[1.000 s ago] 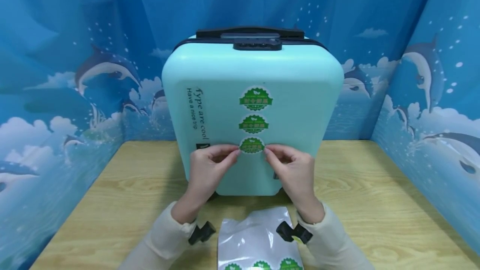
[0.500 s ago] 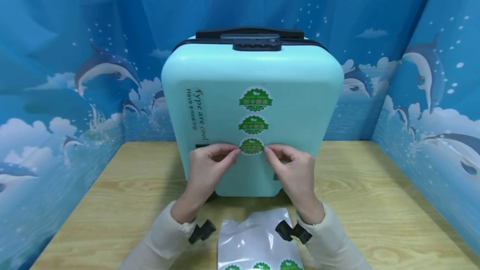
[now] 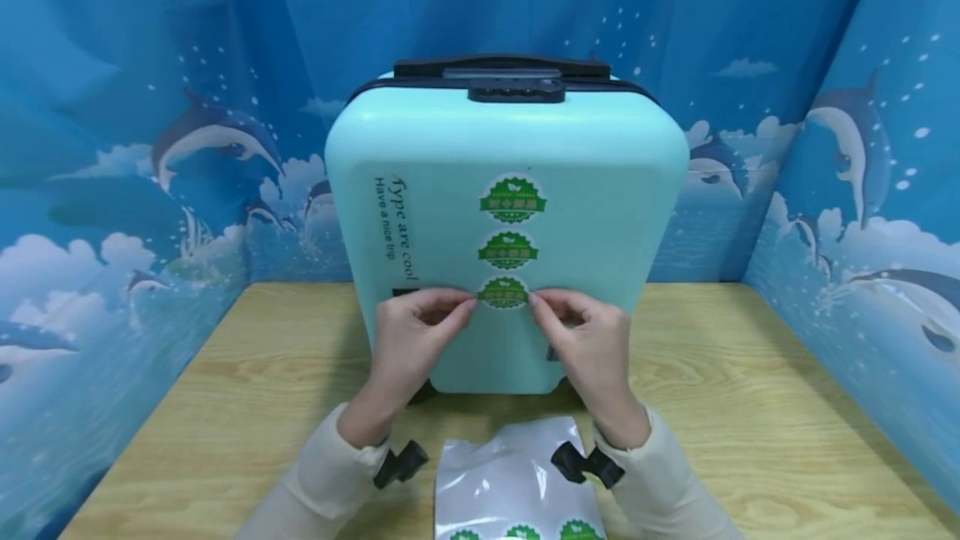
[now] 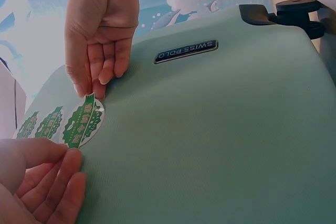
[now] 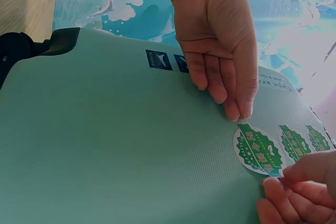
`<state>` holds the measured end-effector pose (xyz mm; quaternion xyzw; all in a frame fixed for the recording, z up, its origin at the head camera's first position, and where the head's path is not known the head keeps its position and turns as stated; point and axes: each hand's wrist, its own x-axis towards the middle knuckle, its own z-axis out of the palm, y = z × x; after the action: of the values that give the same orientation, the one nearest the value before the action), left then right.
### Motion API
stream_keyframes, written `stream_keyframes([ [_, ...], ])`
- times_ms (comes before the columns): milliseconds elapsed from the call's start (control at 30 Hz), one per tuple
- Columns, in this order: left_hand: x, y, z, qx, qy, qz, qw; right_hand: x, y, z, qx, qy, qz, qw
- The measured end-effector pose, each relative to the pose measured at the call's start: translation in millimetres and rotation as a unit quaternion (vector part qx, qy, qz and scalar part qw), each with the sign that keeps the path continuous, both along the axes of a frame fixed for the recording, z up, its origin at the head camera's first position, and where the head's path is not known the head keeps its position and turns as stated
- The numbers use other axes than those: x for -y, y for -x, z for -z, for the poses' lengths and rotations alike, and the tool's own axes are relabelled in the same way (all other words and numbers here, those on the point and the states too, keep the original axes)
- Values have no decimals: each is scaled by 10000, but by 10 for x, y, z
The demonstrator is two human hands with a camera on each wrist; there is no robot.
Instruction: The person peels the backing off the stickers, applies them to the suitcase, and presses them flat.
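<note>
A mint-green suitcase (image 3: 600, 190) stands upright with its broad side facing me. Down its middle runs a column of green round stickers: an upper one (image 3: 513, 199), a middle one (image 3: 507, 250) and the lowest sticker (image 3: 503, 292). My left hand (image 3: 411, 336) pinches the lowest sticker's left edge between thumb and forefinger. At its right edge, the thumb and forefinger of my right hand (image 3: 588, 336) pinch it as well. Both wrist views show this sticker (image 5: 258, 150) lying close against the case; whether its whole back touches the shell I cannot tell.
A glossy white sticker sheet (image 3: 502, 477) with several green stickers along its lower part lies on the wooden table (image 3: 720, 407) before the case. Blue dolphin-print curtains (image 3: 262, 40) close off the back and sides. A black handle (image 3: 498, 67) tops the suitcase.
My left hand has shifted very slightly left at the lowest sticker's edge. The right hand, the stickers and the suitcase stay practically where they were.
</note>
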<state>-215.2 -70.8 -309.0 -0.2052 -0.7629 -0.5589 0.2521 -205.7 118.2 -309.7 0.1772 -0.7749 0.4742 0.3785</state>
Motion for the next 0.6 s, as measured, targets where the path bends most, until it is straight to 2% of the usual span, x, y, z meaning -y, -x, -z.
stream_keyframes([
  [367,-17,-10,-4,-15,4,-83,10000,-3,-2,5,-16,45,-63,10000],
  [600,-67,-27,-33,-30,-90,116,9999,-5,-7,-5,34,35,-67,10000],
])
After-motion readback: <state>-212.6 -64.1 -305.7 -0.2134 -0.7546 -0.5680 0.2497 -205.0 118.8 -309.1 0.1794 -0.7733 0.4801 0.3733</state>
